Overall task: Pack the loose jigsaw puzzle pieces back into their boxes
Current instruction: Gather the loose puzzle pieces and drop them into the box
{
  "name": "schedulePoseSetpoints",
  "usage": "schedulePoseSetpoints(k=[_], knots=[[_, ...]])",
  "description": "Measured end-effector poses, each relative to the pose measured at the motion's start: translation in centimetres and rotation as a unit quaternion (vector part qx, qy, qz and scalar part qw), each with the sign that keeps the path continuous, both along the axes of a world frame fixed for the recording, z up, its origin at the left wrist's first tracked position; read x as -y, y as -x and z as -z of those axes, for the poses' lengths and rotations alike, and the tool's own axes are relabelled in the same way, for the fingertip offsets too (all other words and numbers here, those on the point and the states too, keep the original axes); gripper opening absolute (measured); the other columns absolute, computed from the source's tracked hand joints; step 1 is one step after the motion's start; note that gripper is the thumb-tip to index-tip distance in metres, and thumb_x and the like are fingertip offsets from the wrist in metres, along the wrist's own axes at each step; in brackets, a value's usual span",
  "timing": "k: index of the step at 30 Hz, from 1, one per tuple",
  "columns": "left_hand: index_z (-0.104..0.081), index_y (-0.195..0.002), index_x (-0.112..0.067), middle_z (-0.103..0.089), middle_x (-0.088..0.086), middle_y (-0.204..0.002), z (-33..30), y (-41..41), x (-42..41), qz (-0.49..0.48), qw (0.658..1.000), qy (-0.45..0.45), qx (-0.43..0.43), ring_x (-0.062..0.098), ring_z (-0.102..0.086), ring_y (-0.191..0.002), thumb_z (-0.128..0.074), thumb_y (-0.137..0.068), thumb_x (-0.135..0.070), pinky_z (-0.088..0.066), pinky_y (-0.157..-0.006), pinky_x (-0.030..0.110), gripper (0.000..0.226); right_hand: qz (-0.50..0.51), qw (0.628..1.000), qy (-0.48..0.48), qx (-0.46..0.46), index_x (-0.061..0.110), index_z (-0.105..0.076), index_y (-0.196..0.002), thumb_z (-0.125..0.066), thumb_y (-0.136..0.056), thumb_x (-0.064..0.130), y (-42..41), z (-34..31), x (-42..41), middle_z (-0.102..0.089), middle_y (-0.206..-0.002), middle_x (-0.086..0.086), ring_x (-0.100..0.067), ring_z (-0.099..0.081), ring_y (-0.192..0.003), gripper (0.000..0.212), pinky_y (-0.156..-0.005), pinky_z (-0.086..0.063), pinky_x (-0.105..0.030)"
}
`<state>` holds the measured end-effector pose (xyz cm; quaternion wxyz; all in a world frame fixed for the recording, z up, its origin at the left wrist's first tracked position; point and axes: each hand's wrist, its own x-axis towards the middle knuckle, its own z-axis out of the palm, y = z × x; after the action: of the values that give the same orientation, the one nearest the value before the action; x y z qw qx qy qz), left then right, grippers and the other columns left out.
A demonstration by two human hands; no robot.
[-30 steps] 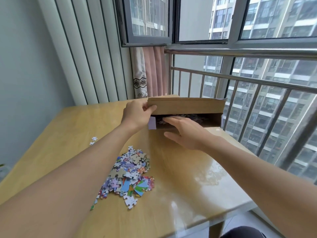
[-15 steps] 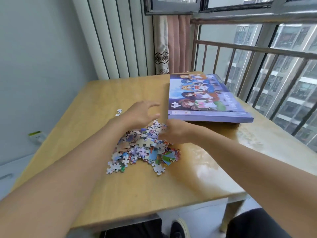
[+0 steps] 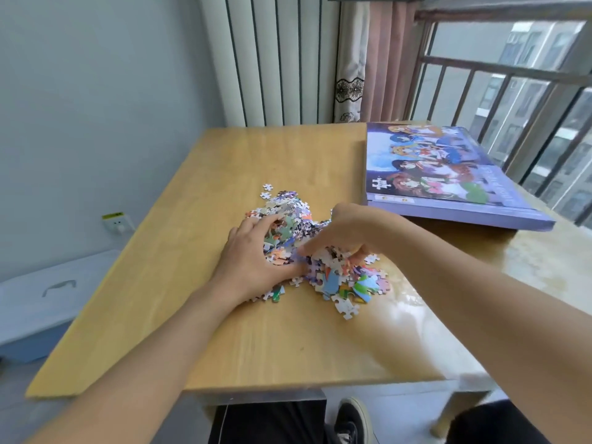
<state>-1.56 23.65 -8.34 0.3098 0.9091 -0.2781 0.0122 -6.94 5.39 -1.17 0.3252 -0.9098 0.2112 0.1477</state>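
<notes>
Pale wall (image 3: 80,91) left, wooden table (image 3: 224,331), pink curtain (image 3: 384,59), railed window (image 3: 512,91), daylight.

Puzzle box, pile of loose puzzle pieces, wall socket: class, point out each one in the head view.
puzzle box (image 3: 432,165), head view, on the printed picture of its closed lid.
pile of loose puzzle pieces (image 3: 346,280), head view, on pieces near the pile's right end.
wall socket (image 3: 118,221), head view, on its white faceplate.

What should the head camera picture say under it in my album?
Two hands gather puzzle pieces beside the closed box.
</notes>
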Motion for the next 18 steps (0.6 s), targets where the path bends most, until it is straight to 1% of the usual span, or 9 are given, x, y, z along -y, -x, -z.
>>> schedulePoseSetpoints(k=[2, 3, 5, 7, 9, 11, 13, 16, 18], knots=[[-0.047, -0.141, -0.039, -0.050, -0.011, -0.131, 0.4, -0.3, 0.5, 0.012, 0.998, 0.058, 0.008, 0.011, -0.043, -0.127, -0.083, -0.062, -0.056, -0.035, -0.098, 0.022, 0.088, 0.014, 1.000, -0.017, -0.002, 0.006, -0.057, -0.091, -0.091, -0.066, 0.046, -0.4, 0.0, 0.0, -0.058, -0.089, -0.008, -0.025, -0.063, -0.079, 0.057, -0.065, -0.061, -0.034], [-0.050, -0.140, -0.038, -0.052, -0.011, -0.131, 0.4, -0.3, 0.8, 0.020, 0.996, 0.081, 0.010, 0.010, -0.045, -0.126, -0.084, -0.064, -0.051, -0.036, -0.099, 0.020, 0.084, 0.025, 0.999, -0.023, 0.003, 0.005, -0.058, -0.090, -0.091, -0.066, 0.044, -0.5, 0.0, 0.1, -0.056, -0.082, -0.008, -0.024, -0.059, -0.070, 0.056, -0.056, -0.055, -0.030], [-0.054, -0.138, -0.034, -0.053, -0.012, -0.129, 0.3, -0.3, 1.3, 0.026, 0.993, 0.115, 0.005, 0.005, -0.049, -0.122, -0.088, -0.066, -0.042, -0.035, -0.094, 0.009, 0.080, 0.043, 0.998, -0.046, 0.011, 0.005, -0.058, -0.093, -0.090, -0.066, 0.042, -0.8, 0.2, 0.5, -0.051, -0.075, -0.007, -0.023, -0.051, -0.058, 0.056, -0.049, -0.044, -0.026], [-0.057, -0.136, -0.030, -0.054, -0.015, -0.123, 0.1, -0.2, 1.9, 0.021, 0.989, 0.144, -0.001, 0.001, -0.050, -0.114, -0.090, -0.066, -0.036, -0.032, -0.086, -0.002, 0.077, 0.064, 0.992, -0.109, 0.026, 0.001, -0.062, -0.103, -0.093, -0.058, 0.038, -1.0, 0.5, 0.7, -0.056, -0.084, -0.010, -0.025, -0.052, -0.063, 0.066, -0.053, -0.048, -0.029], [-0.060, -0.133, -0.027, -0.057, -0.018, -0.120, -0.2, -0.2, 2.5, 0.020, 0.984, 0.176, -0.014, -0.003, -0.051, -0.108, -0.091, -0.066, -0.031, -0.034, -0.083, -0.003, 0.073, 0.084, 0.983, -0.161, 0.038, 0.000, -0.066, -0.107, -0.095, -0.048, 0.033, -1.3, 0.7, 1.1, -0.067, -0.101, -0.015, -0.029, -0.064, -0.079, 0.073, -0.063, -0.056, -0.032], [-0.064, -0.129, -0.025, -0.061, -0.017, -0.121, -0.5, -0.2, 3.2, 0.031, 0.979, 0.199, -0.025, -0.009, -0.054, -0.103, -0.091, -0.067, -0.026, -0.038, -0.082, -0.002, 0.067, 0.100, 0.973, -0.201, 0.050, -0.001, -0.066, -0.108, -0.096, -0.054, 0.023, -1.4, 0.6, 1.3, -0.071, -0.107, -0.019, -0.032, -0.071, -0.093, 0.067, -0.074, -0.061, -0.038], [-0.066, -0.128, -0.025, -0.064, -0.016, -0.121, -0.7, -0.3, 3.6, 0.042, 0.976, 0.210, -0.029, -0.009, -0.056, -0.104, -0.089, -0.070, -0.021, -0.044, -0.086, 0.004, 0.063, 0.112, 0.965, -0.227, 0.068, -0.001, -0.067, -0.109, -0.096, -0.058, 0.016, -1.5, 0.6, 1.6, -0.071, -0.108, -0.019, -0.034, -0.072, -0.096, 0.061, -0.082, -0.062, -0.045], [-0.067, -0.127, -0.025, -0.068, -0.016, -0.115, -0.8, -0.5, 3.7, 0.049, 0.969, 0.238, -0.036, -0.004, -0.063, -0.101, -0.086, -0.071, -0.013, -0.055, -0.090, 0.025, 0.059, 0.131, 0.953, -0.258, 0.088, -0.002, -0.067, -0.108, -0.092, -0.065, 0.007, -1.3, 0.8, 2.0, -0.072, -0.108, -0.019, -0.033, -0.072, -0.096, 0.051, -0.083, -0.062, -0.047], [-0.069, -0.124, -0.023, -0.071, -0.015, -0.110, -0.9, -0.8, 3.4, 0.052, 0.967, 0.247, -0.034, -0.006, -0.065, -0.096, -0.088, -0.070, -0.013, -0.057, -0.086, 0.024, 0.058, 0.141, 0.943, -0.287, 0.095, -0.002, -0.067, -0.106, -0.092, -0.066, 0.008, -0.9, 1.0, 2.1, -0.071, -0.110, -0.019, -0.032, -0.071, -0.099, 0.049, -0.082, -0.062, -0.044]])
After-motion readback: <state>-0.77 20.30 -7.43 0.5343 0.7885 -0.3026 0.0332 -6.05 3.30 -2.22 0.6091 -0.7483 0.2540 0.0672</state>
